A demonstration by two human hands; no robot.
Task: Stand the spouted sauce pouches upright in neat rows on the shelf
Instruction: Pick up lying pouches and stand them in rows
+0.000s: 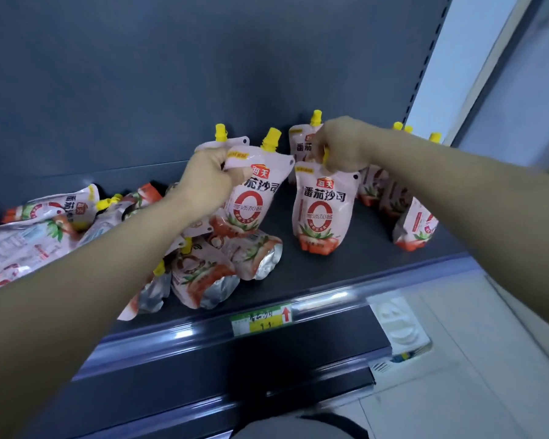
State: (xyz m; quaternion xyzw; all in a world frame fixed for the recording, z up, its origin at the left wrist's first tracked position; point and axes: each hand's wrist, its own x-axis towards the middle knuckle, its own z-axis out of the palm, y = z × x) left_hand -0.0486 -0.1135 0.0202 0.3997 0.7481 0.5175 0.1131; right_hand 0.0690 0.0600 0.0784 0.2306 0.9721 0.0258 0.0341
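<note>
**Sauce pouches point(414, 226) standing at R, heap point(203, 270) at L, one held per hand**

L hand point(208, 182): arm comes in from lower L, nearly straight. Fingers are curled round the top-L corner of a tilted pouch point(251, 198), thumb on its front. The pouch leans, cap point(271, 139) pointing up and R, its base over the heap. A 2nd cap shows just behind it; can't tell if the hand holds that one too.

R hand point(343, 144): arm comes in from R, wrist bent down. Fingers are closed tight on the spout of an upright pouch point(322, 210), so only a bit of yellow shows. That pouch sits straight below the grip, base on the shelf point(346, 267), apart from the heap, about mid-shelf. More pouches stand behind and to the R of it.

Pouches: glossy pink film w/ big red "0", tomato print at the bottom, yellow screw caps. The ones lying flat show crinkled silver bases. Shelf is dark grey and matte. Its front rail point(330, 297) is shiny and carries a green/yellow price tag point(260, 320).
</note>
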